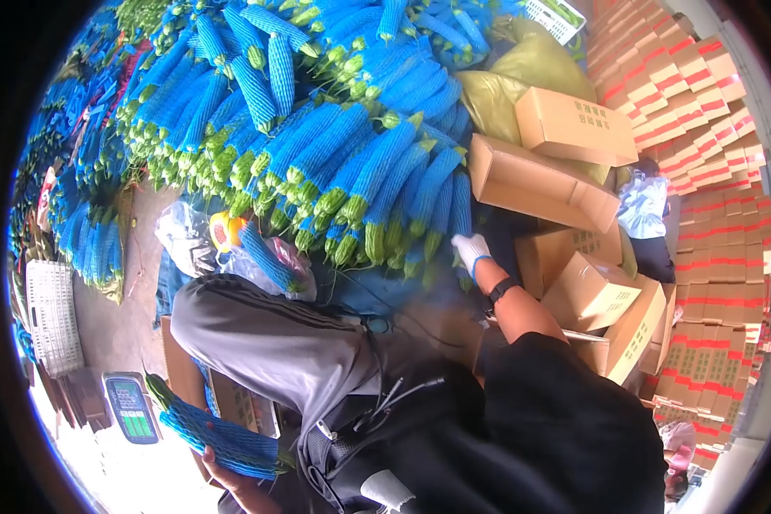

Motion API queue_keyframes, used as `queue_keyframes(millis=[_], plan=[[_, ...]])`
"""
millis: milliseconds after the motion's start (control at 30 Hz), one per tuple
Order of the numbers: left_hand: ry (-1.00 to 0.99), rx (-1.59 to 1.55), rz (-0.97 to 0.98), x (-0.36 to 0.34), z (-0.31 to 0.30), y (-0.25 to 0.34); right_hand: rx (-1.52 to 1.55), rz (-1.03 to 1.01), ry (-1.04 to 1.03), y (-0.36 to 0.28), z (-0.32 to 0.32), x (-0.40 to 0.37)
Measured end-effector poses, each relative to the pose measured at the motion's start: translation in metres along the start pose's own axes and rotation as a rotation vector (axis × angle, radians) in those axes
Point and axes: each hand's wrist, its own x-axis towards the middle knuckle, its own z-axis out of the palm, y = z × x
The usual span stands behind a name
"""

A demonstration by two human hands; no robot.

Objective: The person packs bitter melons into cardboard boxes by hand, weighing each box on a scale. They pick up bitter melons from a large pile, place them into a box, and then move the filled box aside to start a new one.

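Observation:
At the lower left, my left hand (pixel 223 475) is bare and wrapped around a bitter gourd (pixel 218 437) in a blue foam net, its dark green stem end pointing up and left. My right hand (pixel 471 254), in a white glove with a dark band at the wrist, closes on the lower end of another netted bitter gourd (pixel 461 201) at the right edge of the pile; its fingertips are partly hidden. The large pile of bitter gourds (pixel 317 146) lies in front of me, green ends toward me.
Opened cardboard boxes (pixel 544 184) lie to the right, before tall stacks of folded cartons (pixel 707 248). A digital scale display (pixel 132 409) and a white plastic crate (pixel 51 317) are at the left. Plastic bags (pixel 186 236) and one loose netted gourd (pixel 267 259) lie by my knee.

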Motion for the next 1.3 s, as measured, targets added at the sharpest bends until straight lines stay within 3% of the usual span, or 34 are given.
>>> queue_keyframes(millis=[133, 167, 200, 267, 300, 400, 467, 533, 567, 733, 867, 933, 1067, 1133, 1233, 1267, 1300], plan=[[0.021, 0.037, 0.059, -0.001, 0.004, -0.004, -0.241, -0.301, 0.014, 0.042, -0.002, 0.042], [0.016, 0.054, 0.055, -0.004, 0.010, -0.002, -0.117, -0.129, -0.141, 0.022, -0.003, 0.020], [0.014, 0.045, 0.066, -0.006, 0.015, -0.001, -0.322, -0.279, -0.003, 0.011, 0.001, 0.010], [-0.003, 0.025, 0.018, -0.010, 0.028, 0.003, -0.309, -0.433, 0.270, -0.014, 0.016, -0.009], [-0.005, 0.039, 0.003, -0.016, 0.045, 0.009, -0.303, -0.445, 0.269, -0.026, 0.023, -0.011], [-0.026, 0.040, -0.032, -0.003, 0.004, 0.001, -0.315, -0.808, 0.369, -0.073, 0.045, -0.028], [-0.288, 0.223, 0.297, -0.024, 0.075, 0.010, -0.396, -1.006, 0.312, -0.125, 0.055, -0.053], [0.040, 0.110, 0.081, -0.014, 0.062, 0.017, -0.522, -1.256, 0.296, -0.160, 0.073, -0.065], [0.041, 0.108, 0.087, -0.010, 0.060, 0.017, -0.582, -1.313, 0.239, -0.172, 0.084, -0.058], [-0.003, 0.085, 0.034, -0.001, 0.047, 0.023, -0.862, -1.283, 0.073, -0.213, 0.099, -0.063], [0.083, 0.098, 0.137, -0.008, 0.095, 0.039, -1.034, -1.360, 0.111, -0.214, 0.087, -0.059], [-0.005, 0.145, 0.072, -0.006, 0.092, 0.046, -0.956, -1.522, 0.204, -0.210, 0.086, -0.050], [-0.056, 0.202, 0.118, 0.003, 0.085, 0.050, -0.846, -1.409, 0.220, -0.196, 0.065, -0.052], [-0.052, 0.160, 0.104, 0.006, 0.089, 0.052, -0.716, -1.259, 0.197, -0.183, 0.063, -0.051], [-0.076, 0.092, 0.122, 0.015, 0.094, 0.066, -0.493, -1.366, 0.174, -0.176, 0.076, -0.071], [-0.068, 0.091, 0.128, 0.018, 0.100, 0.069, -0.468, -1.360, 0.106, -0.180, 0.084, -0.089], [-0.122, 0.064, 0.094, 0.021, 0.108, 0.073, -0.372, -1.226, -0.115, -0.190, 0.090, -0.124]])
